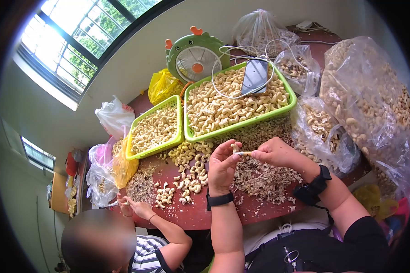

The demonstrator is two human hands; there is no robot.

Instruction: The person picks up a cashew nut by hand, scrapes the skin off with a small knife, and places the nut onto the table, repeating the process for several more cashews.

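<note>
My left hand [222,167] is raised over the table, its fingers closed on a cashew [235,148]. My right hand [278,155] grips a small knife [247,154] with a yellowish handle, its tip end meeting the cashew at my left fingertips. Below my hands lies a heap of brown cashew skins [264,182]. Loose peeled cashews [191,175] are spread on the red table left of my left hand. Just beyond my hands stands a large green basket [241,128] full of cashews, with a smaller green basket [157,151] beside it.
A phone [255,76] with a white cable lies on the large basket's cashews. A green fan [196,59] stands behind. Bags of cashews [364,104] crowd the right side. At lower left another person's hands [134,207] work at the table edge [191,224].
</note>
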